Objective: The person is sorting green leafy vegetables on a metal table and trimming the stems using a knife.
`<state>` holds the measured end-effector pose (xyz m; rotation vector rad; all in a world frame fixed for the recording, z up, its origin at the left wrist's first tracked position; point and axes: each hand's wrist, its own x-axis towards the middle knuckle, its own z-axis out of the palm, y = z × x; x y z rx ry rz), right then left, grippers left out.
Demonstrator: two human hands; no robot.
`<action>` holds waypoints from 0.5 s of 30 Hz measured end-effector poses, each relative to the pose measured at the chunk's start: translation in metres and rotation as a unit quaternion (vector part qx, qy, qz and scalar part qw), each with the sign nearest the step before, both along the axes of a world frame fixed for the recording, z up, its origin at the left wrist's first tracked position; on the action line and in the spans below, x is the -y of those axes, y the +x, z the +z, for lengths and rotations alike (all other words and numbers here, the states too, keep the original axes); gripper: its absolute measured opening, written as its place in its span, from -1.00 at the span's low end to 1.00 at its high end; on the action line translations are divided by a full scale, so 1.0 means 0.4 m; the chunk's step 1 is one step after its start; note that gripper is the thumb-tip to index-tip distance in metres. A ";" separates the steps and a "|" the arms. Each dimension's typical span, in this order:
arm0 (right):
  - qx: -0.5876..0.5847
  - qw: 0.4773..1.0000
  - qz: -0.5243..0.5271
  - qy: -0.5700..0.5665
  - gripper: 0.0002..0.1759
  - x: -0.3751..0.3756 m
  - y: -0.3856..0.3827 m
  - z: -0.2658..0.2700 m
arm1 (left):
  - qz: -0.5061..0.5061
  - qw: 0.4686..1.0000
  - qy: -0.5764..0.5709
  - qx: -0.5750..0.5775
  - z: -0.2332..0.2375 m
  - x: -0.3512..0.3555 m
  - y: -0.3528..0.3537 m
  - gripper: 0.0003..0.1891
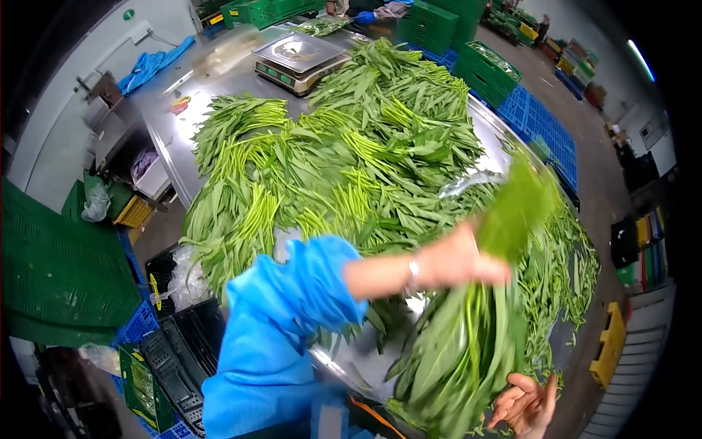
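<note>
My left hand [462,257], reaching across from a blue sleeve, is closed round a bunch of water spinach [468,344]. Blurred leaves stick up above the fist, while long stems and leaves hang down below it. My right hand [525,404] is at the lower right beside the bunch's hanging end, its fingers apart and slightly curled, with nothing in them. Many bunches of water spinach [344,168] lie spread over the metal table [172,139] in front of me. Loose leaves and stems [559,285] are heaped along the right side.
A weighing scale [296,62] stands at the far side of the table, with scissors [180,104] to its left. Green crates [486,72] and blue pallets [541,124] line the right. At left are black crates [179,358] and plastic bags [186,278]. A person's blue-gloved hand [364,17] shows behind.
</note>
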<state>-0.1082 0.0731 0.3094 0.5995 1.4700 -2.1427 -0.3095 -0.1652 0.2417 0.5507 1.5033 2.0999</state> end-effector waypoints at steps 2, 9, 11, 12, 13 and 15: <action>0.117 0.977 -0.178 0.007 -0.52 -0.072 -0.014 -0.093 | 0.125 0.990 0.031 0.051 0.022 0.120 -0.146 -0.70; 0.197 0.921 -0.326 0.088 -0.57 -0.166 0.039 -0.379 | 0.513 0.835 0.194 0.048 0.076 0.617 -0.633 -0.73; 0.235 0.923 -0.303 0.036 -0.52 -0.170 0.046 -0.461 | 0.520 0.822 0.231 0.037 0.001 0.758 -0.760 -0.73; 0.251 0.923 -0.292 0.007 -0.50 -0.172 0.050 -0.496 | 0.510 0.821 0.250 0.052 -0.029 0.805 -0.798 -0.72; 0.264 0.923 -0.278 -0.022 -0.47 -0.178 0.047 -0.529 | 0.506 0.825 0.245 0.053 -0.075 0.860 -0.833 -0.71; 0.279 0.923 -0.257 -0.062 -0.41 -0.182 0.038 -0.569 | 0.523 0.821 0.219 0.062 -0.134 0.895 -0.858 -0.68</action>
